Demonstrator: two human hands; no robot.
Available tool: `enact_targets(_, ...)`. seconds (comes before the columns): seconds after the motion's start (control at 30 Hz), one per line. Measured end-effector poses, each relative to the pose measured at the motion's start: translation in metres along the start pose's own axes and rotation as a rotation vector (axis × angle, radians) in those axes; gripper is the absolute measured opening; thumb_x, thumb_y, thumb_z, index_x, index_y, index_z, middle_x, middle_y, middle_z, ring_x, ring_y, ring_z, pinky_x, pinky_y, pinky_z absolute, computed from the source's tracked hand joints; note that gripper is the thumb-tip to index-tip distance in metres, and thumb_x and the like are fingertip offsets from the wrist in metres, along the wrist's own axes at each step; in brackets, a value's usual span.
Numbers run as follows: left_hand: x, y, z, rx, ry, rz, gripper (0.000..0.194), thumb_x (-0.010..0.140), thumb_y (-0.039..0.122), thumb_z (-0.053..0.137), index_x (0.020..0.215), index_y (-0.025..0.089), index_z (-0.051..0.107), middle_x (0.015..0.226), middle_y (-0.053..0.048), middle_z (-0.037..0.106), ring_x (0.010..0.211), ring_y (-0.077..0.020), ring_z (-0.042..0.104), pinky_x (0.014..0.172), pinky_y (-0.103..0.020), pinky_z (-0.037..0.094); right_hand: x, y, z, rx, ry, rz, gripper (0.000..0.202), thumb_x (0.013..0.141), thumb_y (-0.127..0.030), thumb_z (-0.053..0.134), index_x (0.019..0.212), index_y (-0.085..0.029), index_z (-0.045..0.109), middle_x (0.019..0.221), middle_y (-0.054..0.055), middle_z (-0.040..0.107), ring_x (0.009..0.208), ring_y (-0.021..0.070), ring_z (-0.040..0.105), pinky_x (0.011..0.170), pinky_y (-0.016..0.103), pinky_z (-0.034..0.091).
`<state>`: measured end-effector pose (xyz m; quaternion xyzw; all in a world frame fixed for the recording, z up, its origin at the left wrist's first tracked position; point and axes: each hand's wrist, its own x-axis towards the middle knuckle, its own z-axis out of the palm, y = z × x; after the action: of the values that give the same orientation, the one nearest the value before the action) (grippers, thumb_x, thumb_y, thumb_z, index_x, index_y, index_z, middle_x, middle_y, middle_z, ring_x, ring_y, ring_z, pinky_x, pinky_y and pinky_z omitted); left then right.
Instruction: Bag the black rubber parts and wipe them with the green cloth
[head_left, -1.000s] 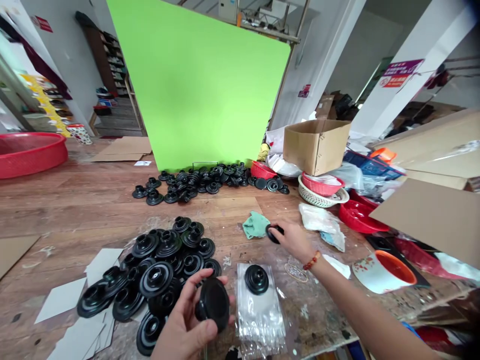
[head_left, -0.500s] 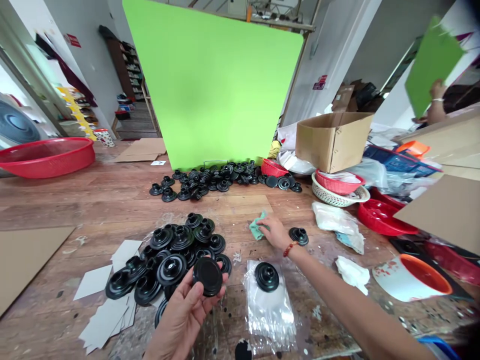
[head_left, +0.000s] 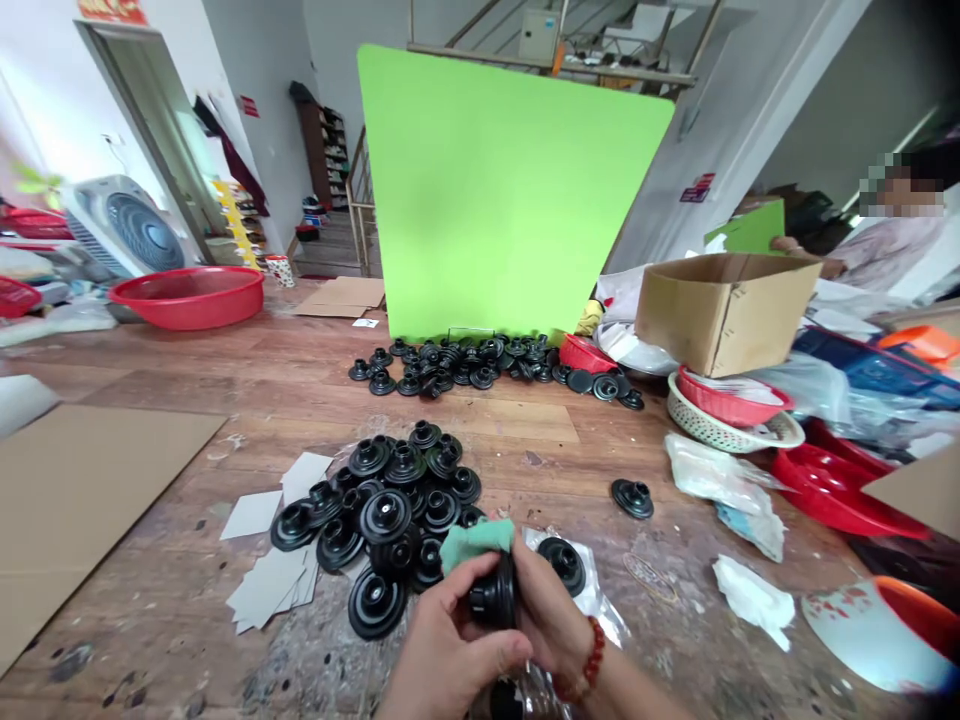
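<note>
My left hand (head_left: pixel 448 632) has its fingers and thumb closed around a black round flanged part (head_left: pixel 495 597), which stands on edge with its hub toward the left. Behind it, my right hand (head_left: pixel 547 608) grips a green cloth (head_left: pixel 476 541) and presses against the part's far face; its fingers are mostly hidden. Just left of the hands lies a heap of similar black parts (head_left: pixel 405 462). Another such part (head_left: pixel 562 565) rests on clear plastic bags (head_left: pixel 600 605) beside my right wrist. A single black part (head_left: pixel 632 497) sits apart on the wooden table (head_left: pixel 517 455).
Grey cards (head_left: pixel 274 590) and a cardboard sheet (head_left: pixel 97 500) lie left. More black parts (head_left: pixel 480 362) line the foot of a green board (head_left: pixel 510 190). Rightward are a cardboard box (head_left: pixel 724 310), a cream basket (head_left: pixel 686 415), crumpled tissue (head_left: pixel 754 600) and a white-orange container (head_left: pixel 862 630). A person (head_left: pixel 892 240) stands behind.
My right hand has brought the green cloth from the table to the black part in my left hand. That part has turned from face-up to on edge. The view has swung left.
</note>
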<state>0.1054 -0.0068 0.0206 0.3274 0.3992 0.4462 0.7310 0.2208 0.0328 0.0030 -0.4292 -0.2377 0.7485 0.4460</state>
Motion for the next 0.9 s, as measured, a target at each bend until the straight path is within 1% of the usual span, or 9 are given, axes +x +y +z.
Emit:
enact_targets(0.1,-0.002,0.011,0.007,0.056,0.068,0.077,0.06,0.051,0.008,0.08,0.108,0.02,0.064,0.103,-0.006,0.072,0.093,-0.0234,0.066,0.079,-0.029,0.052,-0.005,0.006,0.007,0.19,0.043,0.145,0.047,0.081,-0.064,0.055,0.077,-0.018,0.065,0.07,0.005,0.065,0.073,0.0216,0.063,0.066,0.033,0.053)
enact_targets(0.17,-0.005,0.018,0.009,0.078,0.108,0.099,0.056,0.051,0.005,0.077,0.101,0.021,0.061,0.098,-0.004,0.072,0.086,-0.0201,0.065,0.073,-0.025,0.052,-0.012,0.004,0.011,0.193,-0.005,0.134,0.043,0.08,-0.06,0.061,0.081,-0.017,0.066,0.072,0.007,0.066,0.077,0.0232,0.064,0.066,0.034,0.053)
enact_targets(0.27,-0.009,0.03,0.006,0.121,0.083,0.099,0.05,0.051,0.009,0.079,0.095,0.021,0.059,0.091,-0.003,0.072,0.079,-0.018,0.064,0.067,-0.023,0.05,-0.021,-0.006,0.014,0.141,-0.072,0.036,0.034,0.078,-0.05,0.069,0.087,-0.017,0.067,0.077,0.006,0.068,0.08,0.0224,0.065,0.069,0.033,0.053)
enact_targets(0.37,-0.009,0.05,-0.013,0.388,0.156,0.197,0.051,0.057,0.024,0.082,0.104,0.022,0.062,0.094,-0.004,0.072,0.082,-0.021,0.065,0.071,-0.027,0.051,-0.025,-0.023,0.014,0.074,-0.137,-0.022,0.028,0.077,-0.039,0.074,0.093,-0.017,0.067,0.081,0.005,0.069,0.077,0.0196,0.066,0.07,0.031,0.053)
enact_targets(0.47,0.003,0.077,-0.049,0.793,0.442,0.41,0.049,0.07,0.04,0.073,0.115,0.026,0.06,0.107,-0.005,0.069,0.092,-0.0242,0.065,0.087,-0.036,0.049,-0.019,-0.046,0.007,-0.002,-0.133,-0.052,0.034,0.076,-0.038,0.076,0.1,-0.017,0.065,0.082,0.005,0.069,0.071,0.0181,0.066,0.067,0.031,0.053)
enact_targets(0.57,0.028,0.099,-0.085,1.115,0.582,0.537,0.051,0.076,0.046,0.064,0.122,0.025,0.056,0.115,-0.007,0.066,0.102,-0.0283,0.063,0.093,-0.042,0.046,0.004,-0.074,-0.01,-0.16,0.022,-0.231,0.042,0.07,-0.041,0.078,0.102,-0.019,0.063,0.083,0.003,0.069,0.069,0.0164,0.064,0.065,0.029,0.052)
enact_targets(0.67,0.056,0.106,-0.108,1.337,0.654,0.522,0.058,0.078,0.047,0.06,0.129,0.021,0.05,0.117,-0.012,0.065,0.106,-0.0332,0.06,0.091,-0.046,0.046,0.041,-0.102,-0.041,-0.55,0.279,-0.479,0.046,0.069,-0.048,0.072,0.104,-0.02,0.061,0.085,0.002,0.069,0.069,0.0164,0.063,0.063,0.027,0.051)
enact_targets(0.77,0.076,0.102,-0.119,1.424,0.611,0.447,0.058,0.077,0.046,0.059,0.128,0.019,0.05,0.116,-0.012,0.066,0.106,-0.0348,0.06,0.089,-0.047,0.046,0.08,-0.125,-0.077,-0.878,0.457,-0.593,0.045,0.07,-0.048,0.064,0.103,-0.017,0.062,0.076,0.002,0.067,0.064,0.0176,0.061,0.059,0.028,0.049)
enact_targets(0.9,0.087,0.093,-0.129,1.322,0.522,0.383,0.057,0.076,0.049,0.057,0.125,0.02,0.053,0.118,-0.011,0.065,0.11,-0.0325,0.058,0.095,-0.046,0.044,0.125,-0.141,-0.106,-1.111,0.512,-0.609,0.028,0.063,-0.032,0.069,0.085,-0.015,0.068,0.076,0.005,0.067,0.074,0.0232,0.062,0.073,0.037,0.05)
